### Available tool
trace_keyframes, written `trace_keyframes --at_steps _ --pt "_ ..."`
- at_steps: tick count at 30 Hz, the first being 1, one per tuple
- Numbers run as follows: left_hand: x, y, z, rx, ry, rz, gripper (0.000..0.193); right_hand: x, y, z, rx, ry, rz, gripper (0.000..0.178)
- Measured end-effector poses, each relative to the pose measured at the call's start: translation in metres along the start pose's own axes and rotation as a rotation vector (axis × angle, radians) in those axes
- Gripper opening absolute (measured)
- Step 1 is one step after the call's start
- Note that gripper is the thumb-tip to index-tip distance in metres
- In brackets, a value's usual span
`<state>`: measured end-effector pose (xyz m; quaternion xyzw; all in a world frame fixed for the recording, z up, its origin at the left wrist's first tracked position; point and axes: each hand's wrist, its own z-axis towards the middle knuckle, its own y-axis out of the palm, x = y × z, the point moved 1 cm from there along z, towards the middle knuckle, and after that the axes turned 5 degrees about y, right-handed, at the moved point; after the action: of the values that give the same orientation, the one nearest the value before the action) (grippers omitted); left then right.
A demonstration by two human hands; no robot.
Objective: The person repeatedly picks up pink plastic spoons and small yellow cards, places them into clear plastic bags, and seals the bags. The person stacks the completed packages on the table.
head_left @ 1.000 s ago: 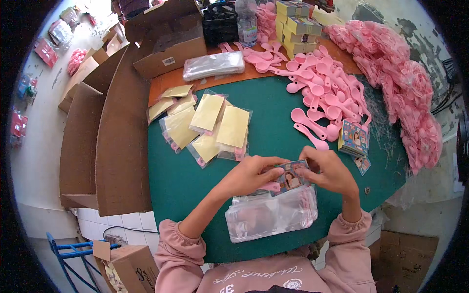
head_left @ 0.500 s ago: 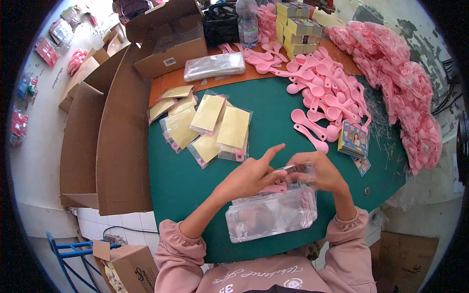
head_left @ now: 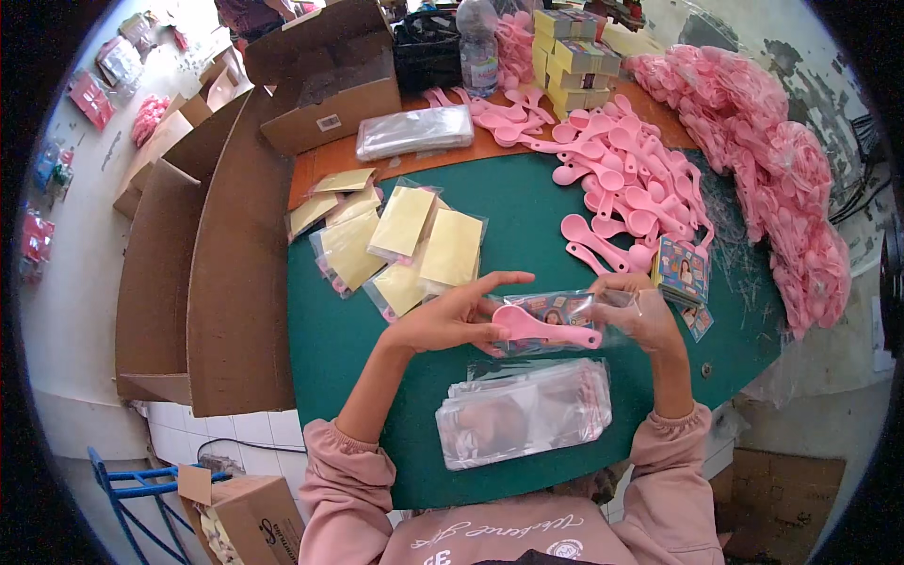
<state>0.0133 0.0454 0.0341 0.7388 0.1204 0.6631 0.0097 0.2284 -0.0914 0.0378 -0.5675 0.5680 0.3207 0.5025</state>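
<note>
Between my hands is a clear plastic bag (head_left: pixel 527 347) with a pink spoon (head_left: pixel 551 329) and a printed card (head_left: pixel 562 305) in it. My left hand (head_left: pixel 450 318) grips the bag's left end, thumb by the spoon's bowl and index finger stretched out. At the other end, my right hand (head_left: pixel 636 309) pinches the loose plastic near the handle's tip. A stack of flat clear bags (head_left: pixel 523 414) lies just below, nearer my body. Beyond my left hand are several packed bags with yellow card backs (head_left: pixel 405 218). A stack of printed cards (head_left: pixel 680 270) sits beside my right hand.
Loose pink spoons (head_left: pixel 633 179) are heaped at the far right, beside bagged spoons (head_left: pixel 753 141). Yellow card stacks (head_left: pixel 574 61), a water bottle (head_left: pixel 478 52) and another clear bag pile (head_left: pixel 414 130) stand at the back. Open cardboard boxes (head_left: pixel 240 254) border the table's left side.
My hands have lifted the bag off the clear stack and moved it farther from my body. They are wider apart, and the spoon and card now show plainly. A spoon near the right hand is less visible.
</note>
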Motion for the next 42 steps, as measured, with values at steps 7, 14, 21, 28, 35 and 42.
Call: trace_keyframes --at_steps 7,14,21,28,35,42 --pt "-0.037 0.014 0.008 0.496 0.136 0.066 0.055 -0.030 0.016 0.006 0.349 -0.263 -0.244 0.024" --pt "-0.039 0.031 -0.003 0.363 -0.098 -0.233 0.056 -0.026 0.036 -0.002 -0.087 -0.431 -0.618 0.033" --pt "-0.043 0.036 0.001 0.410 -0.088 -0.064 0.057 -0.002 0.046 0.005 -0.044 -0.483 -0.817 0.023" --pt "-0.043 0.033 -0.001 0.480 -0.087 0.004 0.050 0.005 0.046 0.016 -0.090 -0.494 -0.810 0.018" --pt "-0.046 0.032 0.000 0.492 -0.056 0.045 0.046 0.015 0.051 0.023 -0.136 -0.512 -0.845 0.013" --pt "-0.043 0.030 0.001 0.542 -0.041 0.033 0.043 0.004 0.060 0.016 -0.081 -0.634 -0.776 0.014"
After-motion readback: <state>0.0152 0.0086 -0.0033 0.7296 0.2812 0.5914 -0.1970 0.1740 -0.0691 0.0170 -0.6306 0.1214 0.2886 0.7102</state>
